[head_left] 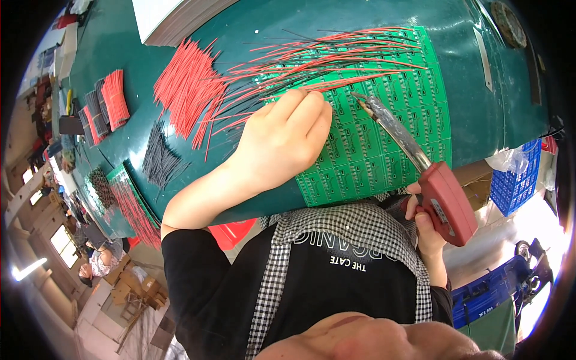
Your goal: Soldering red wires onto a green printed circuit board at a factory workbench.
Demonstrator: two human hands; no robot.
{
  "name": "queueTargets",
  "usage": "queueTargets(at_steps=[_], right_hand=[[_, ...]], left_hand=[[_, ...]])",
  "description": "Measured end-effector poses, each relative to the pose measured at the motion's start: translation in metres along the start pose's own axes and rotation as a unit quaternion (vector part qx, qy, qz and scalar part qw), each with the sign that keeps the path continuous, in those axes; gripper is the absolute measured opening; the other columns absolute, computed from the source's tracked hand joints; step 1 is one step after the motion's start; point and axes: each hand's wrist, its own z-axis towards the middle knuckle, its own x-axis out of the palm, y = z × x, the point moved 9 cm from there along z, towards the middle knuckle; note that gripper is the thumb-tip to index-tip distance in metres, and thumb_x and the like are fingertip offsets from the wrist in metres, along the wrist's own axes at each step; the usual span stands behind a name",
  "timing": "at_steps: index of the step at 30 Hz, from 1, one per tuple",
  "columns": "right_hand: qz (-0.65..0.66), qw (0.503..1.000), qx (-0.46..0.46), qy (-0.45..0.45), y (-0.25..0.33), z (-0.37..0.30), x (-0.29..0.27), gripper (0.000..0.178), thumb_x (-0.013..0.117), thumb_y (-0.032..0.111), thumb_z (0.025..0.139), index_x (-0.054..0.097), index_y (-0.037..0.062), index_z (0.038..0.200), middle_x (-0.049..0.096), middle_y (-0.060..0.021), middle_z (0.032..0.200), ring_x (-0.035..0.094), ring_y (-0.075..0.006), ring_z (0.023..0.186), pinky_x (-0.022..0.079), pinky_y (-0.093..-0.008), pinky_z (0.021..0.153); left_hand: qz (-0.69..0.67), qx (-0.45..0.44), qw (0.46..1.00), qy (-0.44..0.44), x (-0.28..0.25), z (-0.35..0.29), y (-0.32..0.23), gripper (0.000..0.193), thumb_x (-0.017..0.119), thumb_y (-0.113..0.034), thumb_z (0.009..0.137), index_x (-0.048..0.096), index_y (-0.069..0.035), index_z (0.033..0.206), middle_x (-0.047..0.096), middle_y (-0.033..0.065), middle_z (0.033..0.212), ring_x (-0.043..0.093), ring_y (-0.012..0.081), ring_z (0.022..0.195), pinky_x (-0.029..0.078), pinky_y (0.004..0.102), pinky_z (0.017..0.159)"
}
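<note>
A green panel of many small circuit boards (372,162) lies on the table before me. My left hand (282,138) rests over its left part, fingers curled closed. The fingertips are hidden, so what they pinch does not show. Red and black wires (336,55) fan across the panel's far part, and some run behind that hand. On the right, my right hand (427,229) is closed around the handle of a red soldering gun (447,201). Its metal barrel slants up and left, with the tip over the panel just right of my left hand.
Left of the panel lie a loose heap of red wires (189,84) and a smaller heap of black wires (161,156). Farther left are bundled wires (114,99) and another wired panel (135,207). A white box (174,18) stands at the far edge; a blue crate (515,180) is at right.
</note>
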Motion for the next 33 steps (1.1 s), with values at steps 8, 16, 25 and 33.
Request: queueTargets(at_steps=[8, 16, 25, 33], right_hand=[[0.04, 0.996, 0.067, -0.04, -0.014, -0.003, -0.012, 0.078, 0.081, 0.017, 0.072, 0.039, -0.0059, 0.134, 0.063, -0.0161, 0.098, 0.057, -0.0131, 0.068, 0.047, -0.0232, 0.058], [-0.02, 0.999, 0.035, -0.02, -0.015, -0.005, -0.016, 0.073, 0.08, 0.016, 0.072, 0.044, -0.0067, 0.131, 0.065, -0.0108, 0.092, 0.059, -0.0113, 0.069, 0.048, -0.0238, 0.062], [-0.286, 0.957, -0.038, 0.01, -0.022, -0.016, -0.024, 0.068, 0.079, 0.026, 0.074, 0.049, -0.0071, 0.126, 0.067, -0.0092, 0.098, 0.065, -0.0134, 0.077, 0.052, -0.0263, 0.071], [-0.008, 0.997, 0.064, -0.044, -0.015, -0.007, -0.015, 0.069, 0.08, 0.027, 0.073, 0.051, -0.0068, 0.125, 0.066, -0.0137, 0.101, 0.064, -0.0166, 0.077, 0.051, -0.0264, 0.067]], left_hand=[[-0.021, 0.018, 0.999, -0.024, 0.003, 0.007, -0.007, 0.034, 0.062, -0.003, 0.062, 0.063, 0.005, 0.095, 0.058, 0.0105, 0.086, 0.06, 0.022, 0.076, 0.053, 0.0309, 0.062], [-0.013, 0.023, 1.0, -0.011, 0.004, 0.011, -0.008, 0.034, 0.063, -0.003, 0.063, 0.063, 0.005, 0.096, 0.058, 0.0101, 0.088, 0.061, 0.0227, 0.077, 0.053, 0.0309, 0.063], [0.042, 0.064, 0.993, -0.089, 0.001, 0.01, -0.01, 0.022, 0.059, -0.006, 0.06, 0.06, 0.003, 0.08, 0.046, 0.0041, 0.072, 0.051, 0.0145, 0.067, 0.046, 0.0223, 0.05], [0.047, 0.072, 0.993, -0.081, 0.002, 0.011, -0.012, 0.024, 0.059, -0.007, 0.059, 0.06, 0.003, 0.081, 0.047, 0.0046, 0.074, 0.051, 0.015, 0.068, 0.046, 0.0222, 0.05]])
